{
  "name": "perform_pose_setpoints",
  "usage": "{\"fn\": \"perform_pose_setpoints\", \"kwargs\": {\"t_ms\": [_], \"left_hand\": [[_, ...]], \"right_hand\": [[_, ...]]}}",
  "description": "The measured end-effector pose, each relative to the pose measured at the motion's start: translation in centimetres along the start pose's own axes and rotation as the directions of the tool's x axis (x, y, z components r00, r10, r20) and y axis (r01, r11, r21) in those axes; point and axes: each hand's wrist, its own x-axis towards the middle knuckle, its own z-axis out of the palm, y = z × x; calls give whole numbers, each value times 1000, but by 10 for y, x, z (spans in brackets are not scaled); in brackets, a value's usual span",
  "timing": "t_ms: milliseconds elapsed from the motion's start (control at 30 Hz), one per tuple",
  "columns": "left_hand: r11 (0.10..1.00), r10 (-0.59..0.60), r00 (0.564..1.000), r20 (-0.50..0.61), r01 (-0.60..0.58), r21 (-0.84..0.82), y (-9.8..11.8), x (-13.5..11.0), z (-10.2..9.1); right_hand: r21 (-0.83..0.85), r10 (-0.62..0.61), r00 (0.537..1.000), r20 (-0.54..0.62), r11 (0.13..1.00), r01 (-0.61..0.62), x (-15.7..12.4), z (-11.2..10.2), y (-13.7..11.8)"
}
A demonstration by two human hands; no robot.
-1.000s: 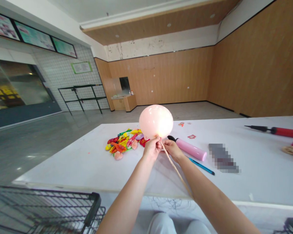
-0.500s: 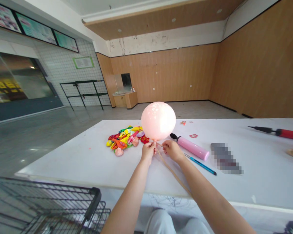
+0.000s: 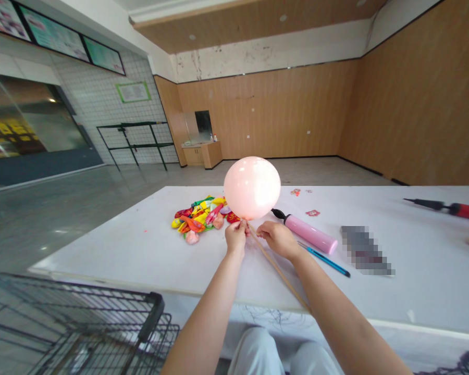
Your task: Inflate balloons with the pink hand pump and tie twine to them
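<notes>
A round, inflated pink balloon (image 3: 252, 187) stands upright above the table, its neck downward. My left hand (image 3: 236, 237) is closed in a pinch on the neck, just below the balloon's body. From there a tan ribbon (image 3: 277, 269) runs down across the table towards its front edge and passes under my right forearm. My right hand (image 3: 278, 239) is just right of the neck, fingers curled close beside the ribbon. Whatever its fingertips hold, if anything, is hidden.
On the white table (image 3: 121, 245), several uninflated balloons (image 3: 199, 219) lie heaped left. To the right are a pink hand pump (image 3: 311, 234), a blue pen-like tool (image 3: 328, 261), a blurred dark object (image 3: 365, 250) and a red pump (image 3: 467, 211). A black wire cart (image 3: 140, 312) stands front left.
My right fingers have shifted slightly at the balloon's neck, and the short strand between the hands no longer shows. My left hand keeps its pinch. The view has tilted slightly down.
</notes>
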Motion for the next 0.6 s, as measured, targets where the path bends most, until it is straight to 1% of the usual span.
{"fn": "perform_pose_setpoints", "kwargs": {"t_ms": [67, 100, 167, 233, 267, 300, 367, 433, 467, 533, 600], "left_hand": [[1000, 18, 1000, -17, -18, 2, 2, -1, 1], [1000, 30, 999, -25, -30, 4, 3, -2, 1], [999, 49, 998, -41, -49, 3, 6, -3, 2], [999, 51, 997, -56, -51, -6, 8, -4, 3], [999, 46, 997, -64, -47, -11, 10, -5, 3], [999, 40, 997, -72, -41, -17, 11, -5, 4], [999, 30, 996, -84, -33, -29, 12, -6, 4], [999, 28, 996, -89, -31, -36, 14, -7, 5], [999, 29, 996, -86, -32, -33, 14, -8, 5], [999, 41, 997, -72, -42, -12, 14, -9, 6], [997, 70, 997, -43, -69, 33, 13, -10, 6]], "right_hand": [[21, -19, 1000, 2, 1000, 19, 0, -2, -1], [39, -9, 1000, -7, 999, 9, 1, -3, -1], [81, 53, 998, -45, 995, -50, 1, -4, -1], [138, 132, 988, -81, 983, -120, 1, -4, 0], [176, 153, 985, -85, 975, -136, 1, -3, 0], [219, 156, 985, -78, 966, -135, 1, -2, 0], [316, 124, 991, -40, 943, -105, 1, -1, 0], [418, 99, 995, -5, 904, -88, 2, 1, -1], [468, 111, 994, 0, 878, -98, 3, 1, -2], [564, 185, 983, -24, 814, -139, 4, 2, -3], [639, 277, 959, -59, 749, -177, 4, 3, -3]]}}
